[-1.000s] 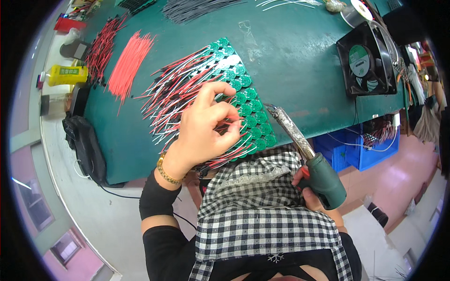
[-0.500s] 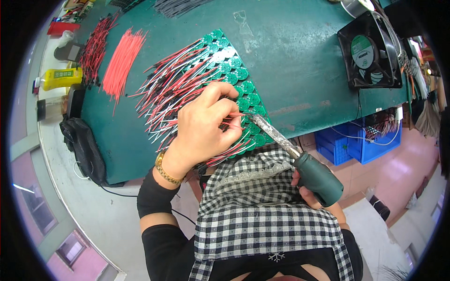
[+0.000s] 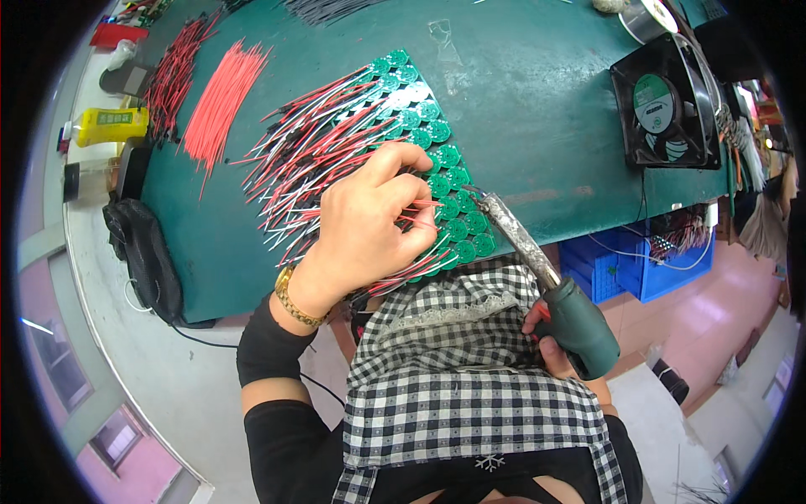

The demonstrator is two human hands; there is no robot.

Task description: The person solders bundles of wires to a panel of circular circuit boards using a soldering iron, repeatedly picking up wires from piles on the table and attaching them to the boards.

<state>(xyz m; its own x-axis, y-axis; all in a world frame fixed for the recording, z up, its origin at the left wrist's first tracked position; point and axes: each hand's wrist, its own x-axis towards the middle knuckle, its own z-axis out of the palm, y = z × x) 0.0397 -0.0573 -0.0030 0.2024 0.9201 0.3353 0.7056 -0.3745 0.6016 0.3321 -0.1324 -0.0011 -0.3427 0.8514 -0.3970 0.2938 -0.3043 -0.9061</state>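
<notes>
A panel of round green circuit boards point(image 3: 449, 181) lies on the table, with many red, white and black wires point(image 3: 319, 160) fanning off its left side. My left hand point(image 3: 369, 214) rests over the panel's lower part, thumb and fingers pinched on thin red wires point(image 3: 426, 204). Below the panel's right edge, my right hand point(image 3: 554, 349) is wrapped round the dark green handle of a soldering iron point(image 3: 583, 328). Its metal barrel slants up to the left, and the tip is close to the panel's right edge, a little apart from the pinched wires.
Bundles of red wires point(image 3: 225, 101) and red-black wires point(image 3: 176, 80) lie on the green table point(image 3: 537, 109) at left. A yellow bottle point(image 3: 109, 126) and a black pouch point(image 3: 147, 260) are beyond. At right stand a black fan point(image 3: 667, 105), a solder spool point(image 3: 646, 18) and blue crates point(image 3: 634, 265).
The soldering iron in my right hand has moved to the right, its tip drawing away from the wires at my left fingertips. My left hand keeps its pinch almost in place.
</notes>
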